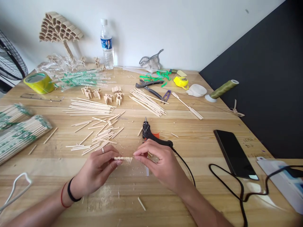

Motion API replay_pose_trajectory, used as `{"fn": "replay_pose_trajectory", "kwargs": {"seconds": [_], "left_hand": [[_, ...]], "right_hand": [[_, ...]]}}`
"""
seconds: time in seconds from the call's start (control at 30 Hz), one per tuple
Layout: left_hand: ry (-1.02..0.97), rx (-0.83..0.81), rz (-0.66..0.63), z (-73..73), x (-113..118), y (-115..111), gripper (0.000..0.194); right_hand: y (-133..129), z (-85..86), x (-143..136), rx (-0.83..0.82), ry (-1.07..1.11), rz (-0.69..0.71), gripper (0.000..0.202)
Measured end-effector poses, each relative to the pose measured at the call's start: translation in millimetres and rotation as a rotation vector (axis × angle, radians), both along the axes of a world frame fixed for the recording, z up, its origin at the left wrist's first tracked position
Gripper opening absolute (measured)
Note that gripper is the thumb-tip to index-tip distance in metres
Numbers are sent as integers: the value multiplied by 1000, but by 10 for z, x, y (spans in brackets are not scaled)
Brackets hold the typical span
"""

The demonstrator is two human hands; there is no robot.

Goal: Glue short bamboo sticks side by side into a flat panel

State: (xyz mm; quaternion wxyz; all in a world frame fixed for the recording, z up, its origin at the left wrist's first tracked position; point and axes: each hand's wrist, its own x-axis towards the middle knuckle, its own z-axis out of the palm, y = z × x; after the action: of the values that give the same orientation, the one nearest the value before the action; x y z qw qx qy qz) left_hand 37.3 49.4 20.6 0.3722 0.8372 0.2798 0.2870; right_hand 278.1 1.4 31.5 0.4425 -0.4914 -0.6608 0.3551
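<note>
Between finger and thumb my left hand (100,167) grips a small row of short wooden sticks (125,159), laid side by side with their ends toward me. My right hand (158,160) is pinched at the right end of that row. What sits between its fingertips is too small to make out. Just beyond the right hand lies a black hot glue gun (151,134) with an orange trigger, its nozzle pointing away. Cut short sticks (104,137) are scattered past the left hand.
Long sticks (148,102), small glued stick pieces (109,98), pliers (150,86) and a tape measure (181,82) lie farther back. A phone (234,154) and black cable (239,183) are at right. Bagged sticks (23,135) lie left; a water bottle (107,47) stands by the wall.
</note>
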Motion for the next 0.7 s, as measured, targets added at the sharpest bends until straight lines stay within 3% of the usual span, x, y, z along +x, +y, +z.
{"fn": "replay_pose_trajectory", "kwargs": {"seconds": [0.3, 0.53, 0.7], "left_hand": [[28, -46, 5, 1, -13, 4, 21], [48, -73, -1, -6, -18, -2, 24], [63, -79, -8, -20, -17, 7, 23]], "right_hand": [[-4, 41, 16, -135, 7, 29, 18], [-25, 9, 46, -409, 539, 127, 23], [-4, -38, 39, -446, 756, 191, 24]]}}
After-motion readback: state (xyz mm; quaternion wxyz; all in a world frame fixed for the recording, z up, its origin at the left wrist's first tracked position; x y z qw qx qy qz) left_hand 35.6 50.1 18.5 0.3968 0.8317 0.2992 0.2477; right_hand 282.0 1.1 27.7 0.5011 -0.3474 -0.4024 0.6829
